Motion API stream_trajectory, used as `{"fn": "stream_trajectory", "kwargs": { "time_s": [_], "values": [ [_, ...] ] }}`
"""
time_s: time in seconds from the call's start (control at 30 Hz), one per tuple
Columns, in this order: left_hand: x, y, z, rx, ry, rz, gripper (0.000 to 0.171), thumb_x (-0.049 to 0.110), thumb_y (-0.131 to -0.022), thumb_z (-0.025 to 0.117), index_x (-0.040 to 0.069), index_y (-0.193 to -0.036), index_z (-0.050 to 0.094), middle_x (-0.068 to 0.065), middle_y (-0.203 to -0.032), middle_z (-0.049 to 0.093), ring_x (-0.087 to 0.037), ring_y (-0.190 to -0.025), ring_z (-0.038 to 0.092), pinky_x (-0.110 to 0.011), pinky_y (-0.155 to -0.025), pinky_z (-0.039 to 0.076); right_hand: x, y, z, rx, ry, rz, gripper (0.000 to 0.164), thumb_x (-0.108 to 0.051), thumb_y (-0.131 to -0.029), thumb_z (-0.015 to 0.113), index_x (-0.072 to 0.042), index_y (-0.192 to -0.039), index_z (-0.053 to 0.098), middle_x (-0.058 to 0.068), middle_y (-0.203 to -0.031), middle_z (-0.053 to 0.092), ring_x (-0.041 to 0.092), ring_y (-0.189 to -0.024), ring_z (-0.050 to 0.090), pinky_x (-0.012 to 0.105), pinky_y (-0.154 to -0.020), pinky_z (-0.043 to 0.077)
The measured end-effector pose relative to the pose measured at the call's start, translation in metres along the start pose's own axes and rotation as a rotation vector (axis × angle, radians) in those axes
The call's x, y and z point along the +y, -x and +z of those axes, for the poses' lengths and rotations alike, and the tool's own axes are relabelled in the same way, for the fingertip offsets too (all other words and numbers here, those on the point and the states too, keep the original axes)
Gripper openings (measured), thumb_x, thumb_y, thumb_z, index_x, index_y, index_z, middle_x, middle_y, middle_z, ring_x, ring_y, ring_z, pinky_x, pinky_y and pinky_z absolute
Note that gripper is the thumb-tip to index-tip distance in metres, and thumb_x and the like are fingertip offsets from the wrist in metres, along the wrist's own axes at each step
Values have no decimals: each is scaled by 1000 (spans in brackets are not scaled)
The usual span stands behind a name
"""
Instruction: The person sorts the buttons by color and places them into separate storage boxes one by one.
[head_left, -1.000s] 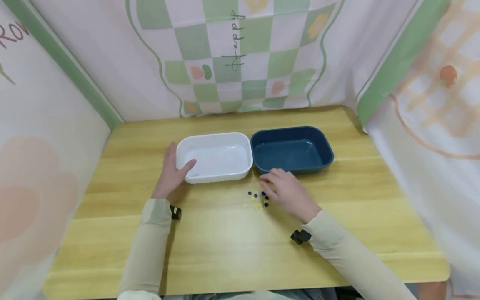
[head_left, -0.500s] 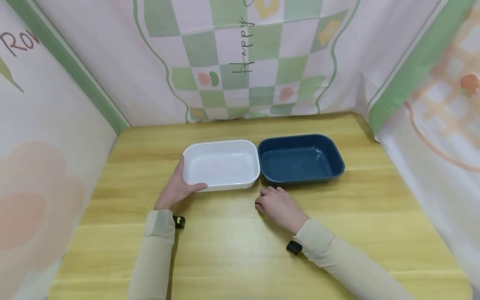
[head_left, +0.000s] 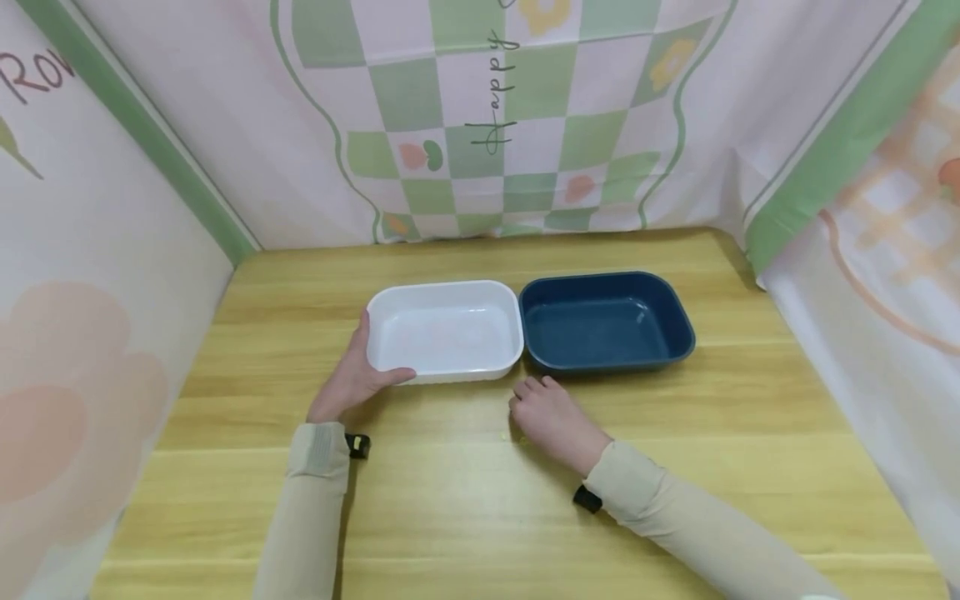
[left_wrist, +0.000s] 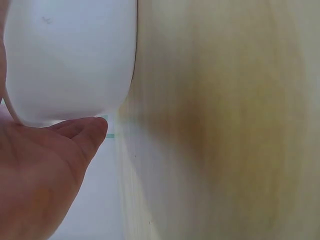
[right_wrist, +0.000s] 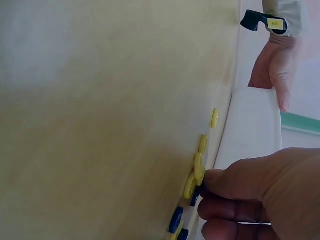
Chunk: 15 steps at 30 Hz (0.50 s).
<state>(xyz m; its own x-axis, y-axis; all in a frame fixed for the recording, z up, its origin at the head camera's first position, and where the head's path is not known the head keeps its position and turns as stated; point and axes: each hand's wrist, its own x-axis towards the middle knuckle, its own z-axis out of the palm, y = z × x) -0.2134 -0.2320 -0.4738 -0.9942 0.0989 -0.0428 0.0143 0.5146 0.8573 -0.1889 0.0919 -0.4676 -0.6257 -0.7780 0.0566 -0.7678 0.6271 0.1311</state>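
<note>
My left hand (head_left: pixel 348 379) grips the left end of a white rectangular basin (head_left: pixel 446 329), its thumb along the near rim and its fingers at the outer side. In the left wrist view, fingers (left_wrist: pixel 92 132) touch the basin's end wall. My right hand (head_left: pixel 558 425) is low over the table in front of the basins, fingers curled. The right wrist view shows its thumb (right_wrist: pixel 225 184) against a dark blue button (right_wrist: pixel 201 190), which it seems to pinch; the other fingertips are partly hidden. Beside it lie several yellow buttons (right_wrist: pixel 214 118) and other dark blue buttons (right_wrist: pixel 176 220).
A dark blue rectangular basin (head_left: pixel 607 321) stands against the white one's right side. Both basins rest on a wood-grain table (head_left: pixel 450 517). Printed cloth (head_left: pixel 465 183) hangs behind the table and at both sides.
My right hand has come down over the buttons and its fingers have closed in among them. My left thumb has shifted from inside the white basin's corner to its near rim. The head view has shifted slightly.
</note>
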Motion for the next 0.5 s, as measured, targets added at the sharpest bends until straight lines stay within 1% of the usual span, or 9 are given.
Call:
{"fn": "stream_trajectory", "kwargs": {
  "time_s": [0.13,0.27,0.37,0.5],
  "values": [
    [0,0,1,-1,12,11,135,41,-70,87,23,-154,-18,-14,-160,8,-32,-134,28,-53,-112,22,-2,-1,-4,-8,35,-20,16,-9,-70,80,-9,-83,72,6,-91,64,22,-82,56,37,-72,47],
    [-2,0,1,4,33,42,133,35,-70,88,26,-155,-15,-13,-156,17,-31,-129,33,-53,-111,25,-3,-3,-5,4,57,-35,13,-10,-70,80,-10,-81,72,5,-88,63,21,-79,55,33,-67,43],
    [-2,-1,0,7,31,42,133,37,-70,88,27,-155,-14,-13,-156,18,-31,-128,33,-53,-110,26,-4,-4,-4,4,60,-39,10,-8,-72,78,-10,-80,72,5,-87,63,21,-78,54,33,-66,43],
    [-3,-1,2,5,11,18,134,42,-70,87,26,-154,-17,-13,-158,14,-31,-131,32,-53,-111,24,-5,-5,-3,-5,73,-43,11,-9,-71,79,-10,-81,72,6,-88,63,21,-80,56,35,-68,45]
  ]
}}
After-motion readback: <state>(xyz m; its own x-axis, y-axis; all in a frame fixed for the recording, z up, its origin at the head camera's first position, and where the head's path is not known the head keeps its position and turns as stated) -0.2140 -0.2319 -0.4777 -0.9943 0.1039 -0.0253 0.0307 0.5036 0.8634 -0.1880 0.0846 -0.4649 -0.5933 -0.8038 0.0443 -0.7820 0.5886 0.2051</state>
